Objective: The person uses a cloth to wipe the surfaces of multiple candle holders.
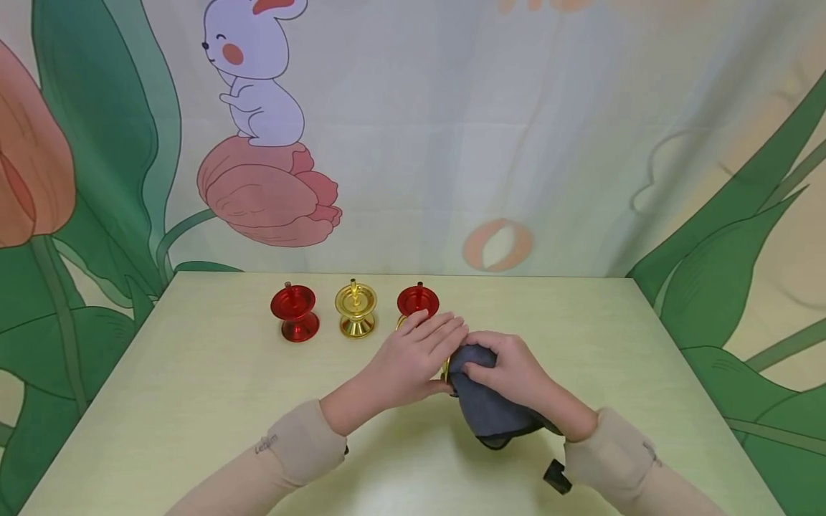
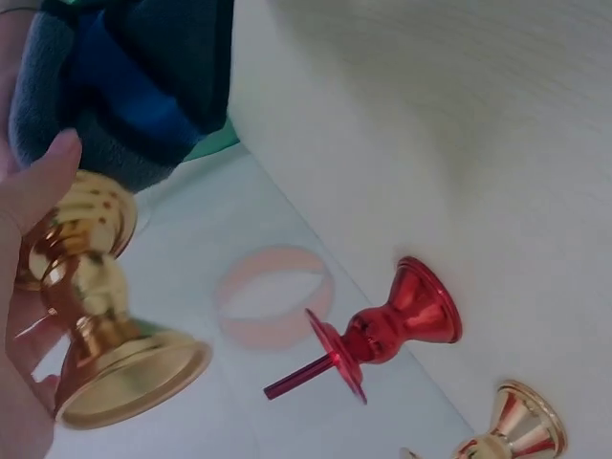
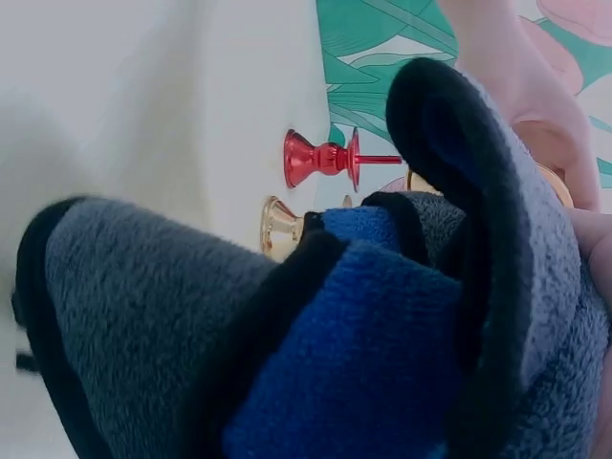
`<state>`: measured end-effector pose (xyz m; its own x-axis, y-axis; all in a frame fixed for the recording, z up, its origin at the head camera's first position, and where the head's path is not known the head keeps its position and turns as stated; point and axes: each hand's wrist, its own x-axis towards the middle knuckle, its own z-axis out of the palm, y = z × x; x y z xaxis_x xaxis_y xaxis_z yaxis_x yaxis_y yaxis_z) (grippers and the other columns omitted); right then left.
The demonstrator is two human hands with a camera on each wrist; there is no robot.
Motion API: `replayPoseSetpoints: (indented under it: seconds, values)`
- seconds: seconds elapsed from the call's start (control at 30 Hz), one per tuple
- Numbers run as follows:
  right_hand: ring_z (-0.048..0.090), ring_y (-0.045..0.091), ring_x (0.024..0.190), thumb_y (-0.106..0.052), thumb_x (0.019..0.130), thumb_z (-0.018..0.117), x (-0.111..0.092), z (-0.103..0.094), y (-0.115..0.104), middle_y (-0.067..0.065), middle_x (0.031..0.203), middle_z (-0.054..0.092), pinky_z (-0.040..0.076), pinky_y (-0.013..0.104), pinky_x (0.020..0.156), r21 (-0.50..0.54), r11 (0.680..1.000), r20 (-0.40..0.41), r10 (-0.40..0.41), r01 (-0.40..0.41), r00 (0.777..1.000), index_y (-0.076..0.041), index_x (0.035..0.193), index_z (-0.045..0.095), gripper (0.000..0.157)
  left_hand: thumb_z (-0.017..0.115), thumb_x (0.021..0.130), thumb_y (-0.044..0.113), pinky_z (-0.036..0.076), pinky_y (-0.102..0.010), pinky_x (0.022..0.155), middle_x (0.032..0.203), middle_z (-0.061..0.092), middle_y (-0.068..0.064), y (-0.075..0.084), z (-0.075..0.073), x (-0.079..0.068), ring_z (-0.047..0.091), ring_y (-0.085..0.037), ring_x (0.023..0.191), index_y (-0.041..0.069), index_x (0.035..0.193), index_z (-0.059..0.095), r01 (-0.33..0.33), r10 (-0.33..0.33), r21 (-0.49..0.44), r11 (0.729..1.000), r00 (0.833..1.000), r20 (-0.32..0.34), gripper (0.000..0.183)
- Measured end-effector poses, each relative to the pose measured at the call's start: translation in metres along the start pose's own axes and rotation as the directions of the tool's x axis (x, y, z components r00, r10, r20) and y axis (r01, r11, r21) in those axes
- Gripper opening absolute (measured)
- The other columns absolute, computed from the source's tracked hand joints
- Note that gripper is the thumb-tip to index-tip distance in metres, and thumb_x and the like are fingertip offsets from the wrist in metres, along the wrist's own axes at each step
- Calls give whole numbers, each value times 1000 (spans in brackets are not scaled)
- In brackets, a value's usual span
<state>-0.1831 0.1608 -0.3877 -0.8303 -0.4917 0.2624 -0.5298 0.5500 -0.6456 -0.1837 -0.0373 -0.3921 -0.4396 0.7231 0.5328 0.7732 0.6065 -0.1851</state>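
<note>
My left hand (image 1: 413,362) holds a shiny gold candlestick (image 2: 91,301) off the table, thumb on one side and fingers on the other. It tilts in the left wrist view, its flared, hollow-looking end toward the camera. In the head view the hand hides most of it. Close beside, my right hand (image 1: 516,369) grips a grey-blue cloth (image 1: 493,416) with dark edging. The cloth is bunched against the candlestick's other end and covers it. A bright blue side of the cloth (image 3: 354,354) shows in the right wrist view.
Along the back of the pale table (image 1: 213,401) stand a red candlestick (image 1: 300,327), a gold one (image 1: 357,326) and another red one (image 1: 418,299), the last partly behind my left fingers. A printed curtain (image 1: 413,165) hangs behind the table.
</note>
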Motion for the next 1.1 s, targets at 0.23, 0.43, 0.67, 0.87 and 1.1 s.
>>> replayPoseSetpoints:
  seconds: [0.23, 0.43, 0.67, 0.87, 1.1]
  values:
    - [57, 9, 71, -12, 73, 69, -4, 3, 1, 0, 87, 64, 46, 20, 60, -226, 953, 23, -202, 202, 979, -11, 97, 64, 25, 65, 61, 64, 24, -44, 106, 128, 52, 1, -9, -16, 6, 35, -21, 127, 11, 138, 30, 186, -123, -167, 968, 937, 326, 99]
    - [54, 7, 64, -13, 69, 70, -6, 6, -2, -1, 79, 59, 46, 19, 57, -318, 872, 36, -382, 373, 923, -12, 91, 65, 23, 67, 62, 60, 34, -37, 99, 122, 55, -3, -11, -21, 9, 49, -19, 113, 8, 138, 27, 308, -100, -296, 904, 827, 554, 100]
    - [56, 8, 72, -15, 74, 68, -6, 5, -5, 0, 88, 64, 46, 20, 61, -165, 971, 55, -165, 172, 985, -13, 98, 64, 24, 72, 62, 53, 45, -30, 87, 109, 60, -2, -4, -15, 3, 56, -16, 97, 6, 129, 41, 269, -115, -291, 918, 883, 455, 87]
    - [58, 14, 91, -22, 79, 66, -2, -3, -3, 3, 107, 62, 48, 26, 75, 81, 993, 68, 85, -90, 994, -17, 106, 61, 28, 73, 61, 52, 37, -33, 100, 123, 54, -5, -1, -9, -4, 54, -17, 109, 2, 128, 43, 199, -130, -217, 956, 947, 294, 88]
    - [57, 21, 99, -22, 82, 62, -2, -20, 2, 10, 116, 57, 49, 29, 79, 238, 949, 4, 212, -207, 977, -13, 111, 58, 31, 71, 64, 53, 34, -35, 102, 128, 51, -6, -4, -6, -13, 49, -18, 116, 3, 131, 40, 310, -236, -226, 923, 923, 304, 89]
